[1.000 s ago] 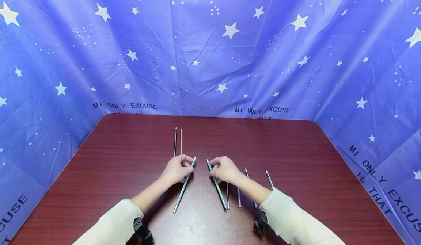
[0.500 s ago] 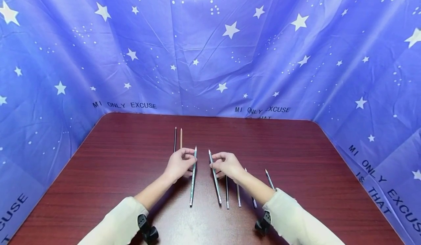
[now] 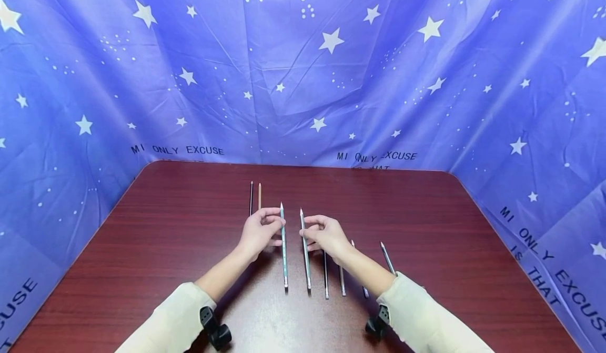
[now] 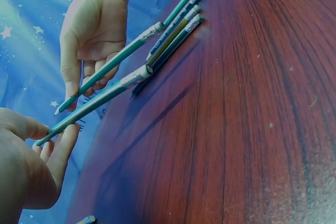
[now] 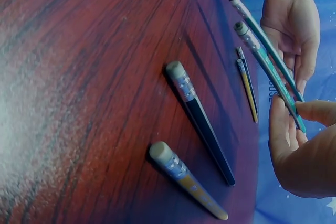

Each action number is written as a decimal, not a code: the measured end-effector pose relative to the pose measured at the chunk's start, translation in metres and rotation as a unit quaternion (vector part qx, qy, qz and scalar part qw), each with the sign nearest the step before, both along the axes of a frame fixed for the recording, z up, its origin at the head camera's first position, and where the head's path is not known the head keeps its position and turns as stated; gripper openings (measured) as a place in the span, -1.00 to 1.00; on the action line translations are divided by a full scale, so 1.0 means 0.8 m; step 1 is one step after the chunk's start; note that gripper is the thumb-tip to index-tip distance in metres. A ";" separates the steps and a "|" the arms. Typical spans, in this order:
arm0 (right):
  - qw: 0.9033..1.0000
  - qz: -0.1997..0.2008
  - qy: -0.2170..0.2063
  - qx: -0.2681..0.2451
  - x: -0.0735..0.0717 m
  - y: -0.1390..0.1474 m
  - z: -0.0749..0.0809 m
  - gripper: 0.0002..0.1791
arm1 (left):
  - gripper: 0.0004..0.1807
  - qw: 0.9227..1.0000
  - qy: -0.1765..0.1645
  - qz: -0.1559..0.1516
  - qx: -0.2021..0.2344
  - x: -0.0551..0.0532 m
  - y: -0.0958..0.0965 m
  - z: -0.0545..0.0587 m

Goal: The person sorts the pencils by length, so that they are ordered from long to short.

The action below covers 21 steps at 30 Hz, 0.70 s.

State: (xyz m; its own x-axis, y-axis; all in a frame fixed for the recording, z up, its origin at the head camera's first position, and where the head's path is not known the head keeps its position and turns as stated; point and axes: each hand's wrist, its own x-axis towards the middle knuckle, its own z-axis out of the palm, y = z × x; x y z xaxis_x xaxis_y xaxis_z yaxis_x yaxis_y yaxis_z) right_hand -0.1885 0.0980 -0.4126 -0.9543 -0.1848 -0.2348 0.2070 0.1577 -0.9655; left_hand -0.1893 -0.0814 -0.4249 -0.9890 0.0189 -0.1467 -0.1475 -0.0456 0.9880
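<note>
My left hand (image 3: 260, 233) pinches a green pencil (image 3: 284, 255) between thumb and fingertips, near its sharpened end. Opposite it, my right hand (image 3: 327, 235) pinches a second green pencil (image 3: 306, 261) in the same way. Both pencils point away from me, side by side with a narrow gap, their eraser ends toward me. In the left wrist view the left hand's pencil (image 4: 94, 103) has its eraser end lifted, with shadows on the table. The right wrist view shows the right hand (image 5: 310, 153) holding its pencil (image 5: 270, 72) close beside the other one.
On the wooden table (image 3: 189, 195), a dark pencil (image 3: 251, 200) and a tan pencil (image 3: 260, 198) lie beyond my left hand. Several more pencils, among them a black one (image 3: 326, 276), lie under and beside my right forearm. A blue star-patterned cloth (image 3: 284, 53) hangs behind the table.
Both hands have moved slightly away from me with their pencils. The two pencils have swung from slanting apart to nearly parallel, the left one's eraser end moving right.
</note>
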 end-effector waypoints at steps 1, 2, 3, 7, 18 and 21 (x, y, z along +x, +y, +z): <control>1.000 0.000 0.000 0.000 0.000 -0.001 0.001 -0.55 | -0.62 1.000 0.000 0.000 0.000 0.000 0.000 0.000; 1.000 0.000 0.000 -0.001 0.000 -0.001 0.001 -0.55 | -0.62 1.000 0.000 -0.001 0.001 0.000 0.000 0.000; 1.000 0.000 -0.001 0.000 0.001 -0.002 0.002 -0.55 | -0.62 1.000 -0.001 -0.001 0.002 0.000 0.001 0.000; 1.000 0.001 -0.001 0.002 0.001 -0.003 0.003 -0.55 | -0.61 1.000 0.000 0.002 -0.001 0.000 0.002 0.001; 1.000 -0.009 0.005 0.000 -0.002 0.000 0.003 -0.55 | -0.61 1.000 0.000 0.001 0.000 0.000 0.005 0.006; 1.000 -0.013 0.007 -0.002 -0.004 0.000 0.003 -0.55 | -0.60 1.000 -0.002 -0.001 0.000 0.000 0.006 0.007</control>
